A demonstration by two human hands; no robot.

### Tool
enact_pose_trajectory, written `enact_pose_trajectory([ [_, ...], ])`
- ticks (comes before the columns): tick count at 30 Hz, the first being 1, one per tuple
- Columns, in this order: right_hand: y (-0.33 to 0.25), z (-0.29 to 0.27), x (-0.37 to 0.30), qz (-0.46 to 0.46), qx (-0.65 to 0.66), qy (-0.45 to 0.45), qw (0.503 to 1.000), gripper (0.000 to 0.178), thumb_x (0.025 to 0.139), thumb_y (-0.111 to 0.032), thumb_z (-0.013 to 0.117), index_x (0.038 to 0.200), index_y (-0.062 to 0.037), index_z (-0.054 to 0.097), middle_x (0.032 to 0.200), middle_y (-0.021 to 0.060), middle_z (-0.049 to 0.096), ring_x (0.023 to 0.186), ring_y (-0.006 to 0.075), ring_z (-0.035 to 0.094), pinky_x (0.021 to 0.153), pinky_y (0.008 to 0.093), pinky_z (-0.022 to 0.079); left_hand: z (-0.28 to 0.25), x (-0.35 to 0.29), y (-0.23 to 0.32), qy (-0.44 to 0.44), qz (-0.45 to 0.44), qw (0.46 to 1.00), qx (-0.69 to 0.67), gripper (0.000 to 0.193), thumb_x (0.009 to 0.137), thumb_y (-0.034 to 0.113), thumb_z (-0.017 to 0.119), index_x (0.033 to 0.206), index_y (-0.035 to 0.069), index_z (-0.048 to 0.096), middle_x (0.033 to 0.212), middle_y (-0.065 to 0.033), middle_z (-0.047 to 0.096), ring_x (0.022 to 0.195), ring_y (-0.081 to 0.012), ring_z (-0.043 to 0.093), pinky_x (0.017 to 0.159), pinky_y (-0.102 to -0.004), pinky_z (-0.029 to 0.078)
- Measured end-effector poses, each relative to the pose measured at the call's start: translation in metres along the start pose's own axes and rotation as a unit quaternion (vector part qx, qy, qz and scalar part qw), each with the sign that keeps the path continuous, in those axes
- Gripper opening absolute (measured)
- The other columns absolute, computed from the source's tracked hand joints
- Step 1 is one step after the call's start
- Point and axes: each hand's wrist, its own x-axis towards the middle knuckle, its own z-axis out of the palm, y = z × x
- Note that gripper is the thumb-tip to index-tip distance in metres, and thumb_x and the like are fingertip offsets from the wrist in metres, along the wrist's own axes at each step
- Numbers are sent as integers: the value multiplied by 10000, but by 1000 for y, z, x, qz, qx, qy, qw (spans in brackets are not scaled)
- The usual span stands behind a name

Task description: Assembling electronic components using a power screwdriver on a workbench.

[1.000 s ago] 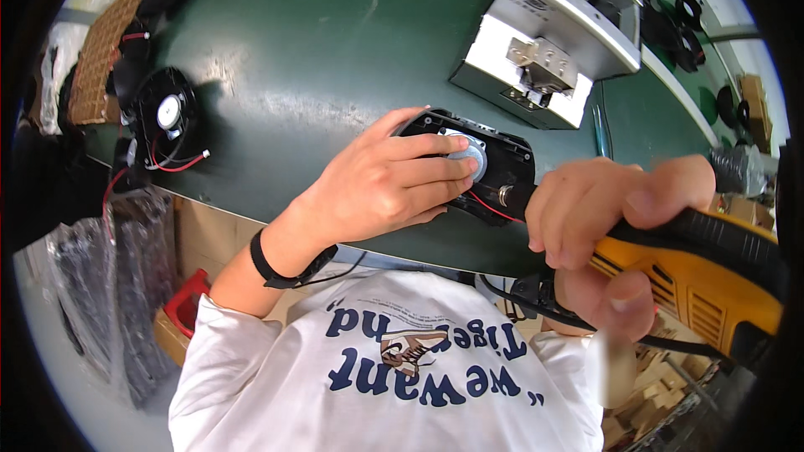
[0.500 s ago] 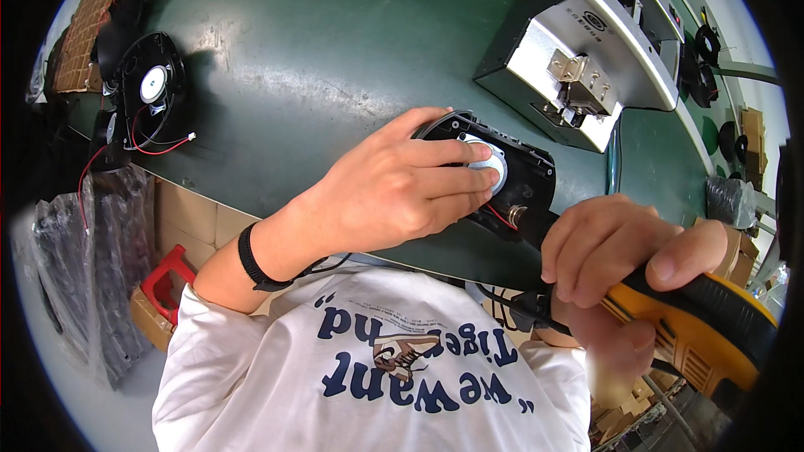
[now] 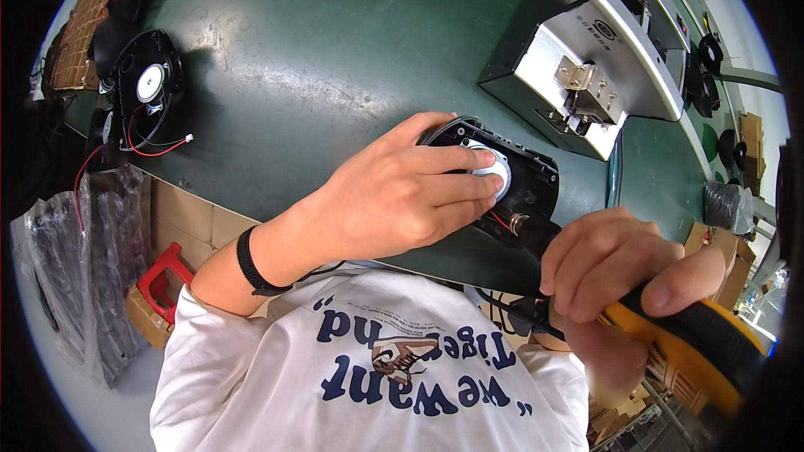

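My left hand (image 3: 398, 192) grips a black plastic speaker housing (image 3: 536, 184) near the table's front edge, its first fingers pressing on the round silver back of a speaker (image 3: 503, 169) set in it. A red wire shows beside the speaker. In my right hand (image 3: 611, 264) is a yellow and black electric screwdriver (image 3: 703, 331), fingers wrapped round its body. The metal nose of the screwdriver meets the near right part of the housing; the bit's end and any screw cannot be made out.
A silver and black bench machine (image 3: 578, 75) stands at the far right of the green table (image 3: 293, 50). More black speaker housings (image 3: 151, 84) with red wires lie at the left edge. Below are a red plastic stool (image 3: 165, 280) and clear plastic wrap (image 3: 84, 268).
The view has shifted slightly. The screwdriver's rear end has dipped a little, with its nose still at the housing. Both hands keep their grip.
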Motion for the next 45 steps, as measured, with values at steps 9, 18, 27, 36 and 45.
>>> enact_pose_trajectory([
  [9,-2,-8,5,-22,-27,-94,995,447,923,-284,802,1094,-85,441,625,42,612,424,156,568,421,316,531,5,-3,4,4,-16,1000,5,352,657,175,881,979,65,791,1059,16,767,1129,-208,697,953,-512,542],
  [18,-4,-10,0,-63,31,65,995,469,933,-360,751,1207,-126,451,586,1,582,452,105,563,420,223,489,-5,-6,-5,-6,16,1000,14,367,648,173,882,986,65,786,1085,0,762,1124,-228,699,958,-513,534],
  [27,-13,-19,-3,-75,-18,166,983,452,994,-318,650,1288,-66,417,676,23,538,534,137,521,511,279,451,-88,0,-29,8,-104,991,85,501,516,131,938,990,64,788,1030,-75,724,1006,-306,687,846,-413,547],
  [36,4,-13,-13,-48,-72,187,979,358,968,-181,663,1168,-6,423,664,27,490,532,104,481,524,273,464,-83,124,-156,30,-131,963,232,565,563,294,976,1002,0,779,1001,-157,716,951,-339,698,886,-393,560],
  [45,1,-5,4,-13,54,215,975,323,890,-15,616,1185,20,491,691,30,530,543,101,515,535,268,497,-32,177,-274,88,-289,905,299,585,650,366,948,1163,138,784,1287,-101,624,1251,-308,527,1076,-454,465],
])
